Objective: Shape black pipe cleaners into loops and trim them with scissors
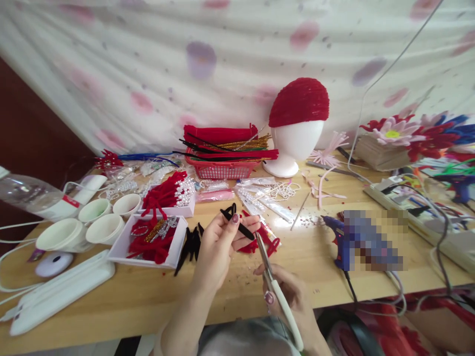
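Observation:
My left hand (215,247) pinches a looped black chenille stem (245,231) between thumb and fingers, above the middle of the table. In my right hand (295,299) is a pair of scissors (285,307) with white handles; its blades point up and away, their tips close to the end of the black stem. Whether the tips touch the stem, I cannot tell. Several black fuzzy pieces (189,248) lie on the wood left of my left hand. Red fuzzy pieces (273,245) lie just behind the blades, partly hidden by my hands.
A white box (116,256) of red pieces stands left, near several cups (59,235) and a bottle (31,193). Behind are a red basket (226,169) of stems and a foam head (297,138) with a red cap. A blue glue gun (339,242) and power strip (415,217) lie right.

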The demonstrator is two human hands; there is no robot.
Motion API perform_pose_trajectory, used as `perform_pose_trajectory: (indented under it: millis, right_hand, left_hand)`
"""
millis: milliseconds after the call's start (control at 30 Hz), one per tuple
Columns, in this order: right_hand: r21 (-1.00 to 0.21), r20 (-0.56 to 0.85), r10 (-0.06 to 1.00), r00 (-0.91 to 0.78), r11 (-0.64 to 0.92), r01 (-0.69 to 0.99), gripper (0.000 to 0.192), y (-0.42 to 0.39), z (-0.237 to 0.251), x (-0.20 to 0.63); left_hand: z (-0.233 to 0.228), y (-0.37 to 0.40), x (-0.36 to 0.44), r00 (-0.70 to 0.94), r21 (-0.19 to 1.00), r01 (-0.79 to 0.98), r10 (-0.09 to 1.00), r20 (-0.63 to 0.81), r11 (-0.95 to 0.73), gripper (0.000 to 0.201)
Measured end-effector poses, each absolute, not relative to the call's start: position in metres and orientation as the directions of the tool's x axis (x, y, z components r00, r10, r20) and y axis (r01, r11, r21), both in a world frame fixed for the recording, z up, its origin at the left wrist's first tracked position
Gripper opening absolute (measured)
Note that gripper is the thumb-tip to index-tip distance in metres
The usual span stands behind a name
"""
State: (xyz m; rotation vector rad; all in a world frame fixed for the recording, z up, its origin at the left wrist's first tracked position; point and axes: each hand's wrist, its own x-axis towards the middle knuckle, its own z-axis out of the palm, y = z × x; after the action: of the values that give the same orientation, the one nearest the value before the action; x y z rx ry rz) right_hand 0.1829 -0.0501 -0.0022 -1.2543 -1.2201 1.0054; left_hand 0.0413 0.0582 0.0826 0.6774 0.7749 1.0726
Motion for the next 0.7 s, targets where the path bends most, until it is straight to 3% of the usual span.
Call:
perform_pose_trajectory:
  millis: [300, 700]
  right_hand:
    - [-1.0, -0.007, 0.998, 0.059, -0.008, 0.026, 0.03, -0.054, -0.003, 0.189]
    - [-0.999, -0.025, 0.999, 0.047, -0.026, 0.024, 0.033, -0.052, 0.008, 0.186]
  left_hand:
    - [0.077, 0.053, 0.042, 0.309, 0.799, -0.5, 0.931, -0.197, 0.335, 0.032]
    - [0.078, 0.05, 0.042, 0.257, 0.823, -0.498, 0.953, -0.163, 0.275, 0.031]
